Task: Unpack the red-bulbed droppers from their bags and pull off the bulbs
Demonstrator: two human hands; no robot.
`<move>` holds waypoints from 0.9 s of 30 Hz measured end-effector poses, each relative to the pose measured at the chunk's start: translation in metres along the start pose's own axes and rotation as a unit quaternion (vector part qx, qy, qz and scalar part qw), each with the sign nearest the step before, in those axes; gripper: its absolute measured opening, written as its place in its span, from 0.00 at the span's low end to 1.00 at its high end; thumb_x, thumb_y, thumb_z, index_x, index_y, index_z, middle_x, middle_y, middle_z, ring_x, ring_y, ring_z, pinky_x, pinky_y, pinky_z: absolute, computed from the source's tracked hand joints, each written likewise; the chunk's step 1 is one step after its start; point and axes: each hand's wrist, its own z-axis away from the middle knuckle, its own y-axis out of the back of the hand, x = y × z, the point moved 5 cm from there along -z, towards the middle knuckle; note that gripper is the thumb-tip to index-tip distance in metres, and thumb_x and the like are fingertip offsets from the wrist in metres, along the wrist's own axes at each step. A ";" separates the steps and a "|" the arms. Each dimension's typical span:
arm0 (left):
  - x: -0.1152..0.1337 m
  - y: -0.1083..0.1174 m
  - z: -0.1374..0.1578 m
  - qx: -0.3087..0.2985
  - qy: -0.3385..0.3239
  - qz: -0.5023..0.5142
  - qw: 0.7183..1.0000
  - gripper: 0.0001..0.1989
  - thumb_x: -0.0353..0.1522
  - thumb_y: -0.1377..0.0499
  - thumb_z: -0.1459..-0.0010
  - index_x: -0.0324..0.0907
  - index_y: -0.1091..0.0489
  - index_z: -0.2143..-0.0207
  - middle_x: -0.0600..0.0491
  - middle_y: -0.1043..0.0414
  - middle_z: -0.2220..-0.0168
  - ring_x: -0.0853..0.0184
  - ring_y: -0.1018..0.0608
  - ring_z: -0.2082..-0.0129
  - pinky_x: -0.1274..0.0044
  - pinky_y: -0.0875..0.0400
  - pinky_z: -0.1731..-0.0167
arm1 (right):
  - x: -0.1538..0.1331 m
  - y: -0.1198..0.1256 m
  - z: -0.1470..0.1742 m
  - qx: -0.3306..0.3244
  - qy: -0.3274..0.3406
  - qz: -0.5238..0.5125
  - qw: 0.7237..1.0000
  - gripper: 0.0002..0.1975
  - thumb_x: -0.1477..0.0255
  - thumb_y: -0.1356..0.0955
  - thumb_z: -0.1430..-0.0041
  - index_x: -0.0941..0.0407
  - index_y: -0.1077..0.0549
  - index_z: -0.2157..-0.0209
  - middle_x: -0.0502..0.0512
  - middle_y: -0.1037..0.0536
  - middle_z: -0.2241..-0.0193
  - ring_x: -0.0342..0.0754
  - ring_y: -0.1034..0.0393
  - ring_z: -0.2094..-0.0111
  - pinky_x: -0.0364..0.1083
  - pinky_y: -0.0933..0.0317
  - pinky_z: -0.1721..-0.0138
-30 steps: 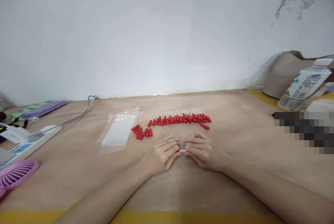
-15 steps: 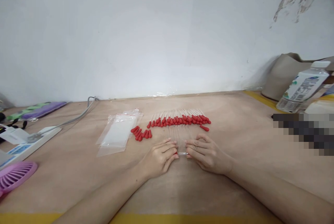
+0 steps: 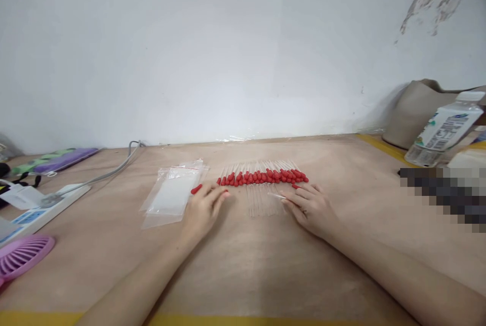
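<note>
Head view: at frame centre, a row of thin clear glass droppers with red rubber bulbs [image 3: 261, 176] lies on the smooth tan table [image 3: 243, 265], too many to count. Left hand [image 3: 203, 209], fingers loosely spread, rests over loose red bulbs [image 3: 196, 189]. Right hand [image 3: 309, 207] pinches one bare glass tube [image 3: 276, 196] beside several more [image 3: 261, 204]. Clear plastic bags [image 3: 172, 192] lie centre-left.

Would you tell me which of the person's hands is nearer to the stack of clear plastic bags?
Left. The left hand lies just beside the clear plastic bags' right edge; the right hand rests farther right, past the bare glass tubes.
</note>
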 end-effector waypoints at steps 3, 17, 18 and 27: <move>-0.038 0.010 -0.006 -0.016 0.122 -0.024 0.992 0.14 0.35 0.52 0.42 0.40 0.30 0.62 0.50 0.33 0.70 0.66 0.27 0.68 0.75 0.33 0.67 | 0.009 -0.006 0.002 -0.018 -0.053 0.020 0.998 0.11 0.71 0.40 0.42 0.55 0.27 0.64 0.53 0.25 0.74 0.46 0.33 0.70 0.46 0.49 0.67; -0.071 0.007 -0.004 -0.107 0.206 -0.064 0.971 0.12 0.42 0.46 0.50 0.41 0.34 0.72 0.53 0.31 0.73 0.66 0.29 0.73 0.76 0.36 0.71 | 0.010 -0.021 0.001 -0.057 -0.101 -0.006 0.993 0.05 0.74 0.38 0.47 0.56 0.31 0.72 0.50 0.27 0.77 0.45 0.34 0.72 0.45 0.52 0.66; -0.068 0.009 -0.006 -0.101 0.194 -0.082 0.972 0.13 0.42 0.47 0.50 0.41 0.34 0.73 0.53 0.32 0.73 0.65 0.29 0.70 0.75 0.36 0.69 | 0.009 -0.022 0.001 -0.061 -0.095 -0.011 0.994 0.06 0.73 0.38 0.46 0.56 0.30 0.71 0.50 0.27 0.77 0.45 0.34 0.72 0.46 0.52 0.65; -0.060 -0.008 -0.038 -0.180 0.163 -0.170 0.955 0.15 0.44 0.46 0.52 0.45 0.26 0.71 0.49 0.32 0.63 0.57 0.33 0.58 0.68 0.40 0.57 | -0.002 -0.020 -0.001 -0.101 -0.084 -0.018 0.991 0.13 0.59 0.36 0.47 0.54 0.28 0.67 0.52 0.24 0.69 0.48 0.34 0.67 0.47 0.52 0.62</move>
